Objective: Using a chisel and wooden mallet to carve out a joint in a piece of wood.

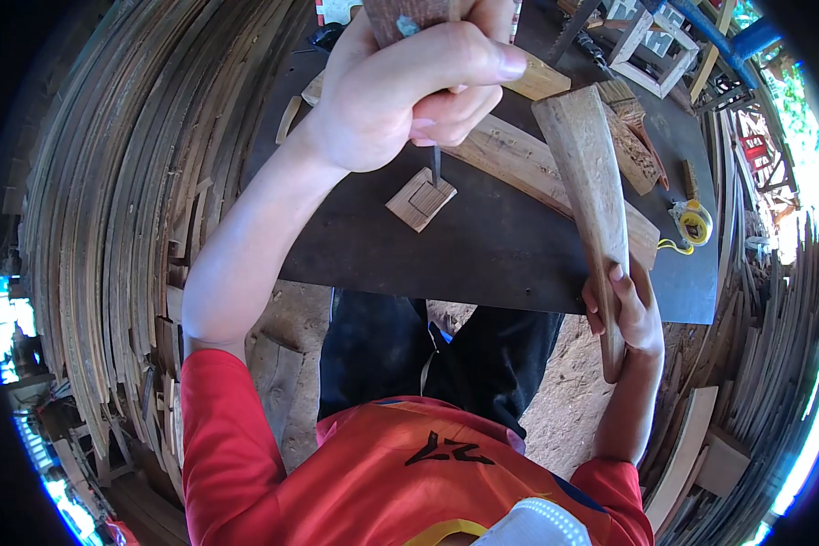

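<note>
The left hand is curled tight round a chisel, its tip on a small block on the table. The right hand grips the thin end of a bat, which hides part of a long board. A brush and tape measure lie to the right.

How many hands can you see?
2. The left hand grips a chisel over the small wood block; the right hand holds a wooden mallet by its handle.
</note>
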Demonstrator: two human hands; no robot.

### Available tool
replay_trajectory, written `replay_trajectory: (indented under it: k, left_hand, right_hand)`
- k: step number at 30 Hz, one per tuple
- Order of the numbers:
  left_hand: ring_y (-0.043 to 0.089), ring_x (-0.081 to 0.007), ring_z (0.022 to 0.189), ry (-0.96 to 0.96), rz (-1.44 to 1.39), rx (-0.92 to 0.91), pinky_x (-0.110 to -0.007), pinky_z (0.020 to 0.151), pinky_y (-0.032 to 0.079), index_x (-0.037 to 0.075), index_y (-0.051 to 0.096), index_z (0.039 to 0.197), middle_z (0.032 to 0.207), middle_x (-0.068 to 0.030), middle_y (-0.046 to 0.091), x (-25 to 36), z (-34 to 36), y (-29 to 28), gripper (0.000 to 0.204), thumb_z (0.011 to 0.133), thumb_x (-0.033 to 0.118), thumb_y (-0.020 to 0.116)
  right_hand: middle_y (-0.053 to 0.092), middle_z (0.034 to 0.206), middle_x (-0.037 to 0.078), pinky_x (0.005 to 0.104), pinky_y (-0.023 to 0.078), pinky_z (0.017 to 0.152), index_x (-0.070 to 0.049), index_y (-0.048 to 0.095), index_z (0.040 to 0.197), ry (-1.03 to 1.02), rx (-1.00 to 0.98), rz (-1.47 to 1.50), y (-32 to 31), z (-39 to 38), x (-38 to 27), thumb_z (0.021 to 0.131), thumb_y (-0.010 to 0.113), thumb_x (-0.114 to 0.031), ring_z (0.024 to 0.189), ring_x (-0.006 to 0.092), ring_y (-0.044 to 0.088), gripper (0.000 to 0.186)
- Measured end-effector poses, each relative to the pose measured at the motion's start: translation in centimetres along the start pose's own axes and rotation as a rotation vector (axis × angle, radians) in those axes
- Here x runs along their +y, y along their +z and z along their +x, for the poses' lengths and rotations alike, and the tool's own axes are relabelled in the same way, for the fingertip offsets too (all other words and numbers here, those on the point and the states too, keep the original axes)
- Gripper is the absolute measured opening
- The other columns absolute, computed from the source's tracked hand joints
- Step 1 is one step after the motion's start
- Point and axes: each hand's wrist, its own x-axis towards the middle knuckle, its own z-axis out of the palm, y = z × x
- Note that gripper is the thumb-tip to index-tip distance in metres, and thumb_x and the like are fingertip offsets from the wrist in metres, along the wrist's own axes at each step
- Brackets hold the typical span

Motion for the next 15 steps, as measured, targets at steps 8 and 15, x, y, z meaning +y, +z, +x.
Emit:
replay_trajectory:
  k: [8,15]
  left_hand:
    - [0.028,-0.0072,0.037,0.036,-0.013,-0.024,-0.025,0.036,0.02,0.005,0.041,0.075,0.047,0.0017,0.035,-0.2,-0.2,-0.4,0.017,0.09,0.003,0.048]
    - [0.026,-0.0037,0.039,0.147,0.297,-0.207,-0.022,0.039,0.019,0.009,0.035,0.07,0.049,0.0053,0.031,-1.1,-0.1,0.7,0.025,0.089,0.012,0.051]
  right_hand:
    - [0.05,0.062,0.008,0.0239,0.038,0.039,0.007,0.048,0.117,0.002,0.011,-0.014,0.1,0.0,0.0,0.092,0.055,-0.047,0.041,0.0118,0.047,0.06]
    - [0.05,0.062,0.006,0.0233,0.037,0.039,0.007,0.049,0.119,-0.113,0.067,-0.14,0.2,-0.4,-1.4,0.091,0.057,-0.052,0.043,0.0102,0.047,0.065]
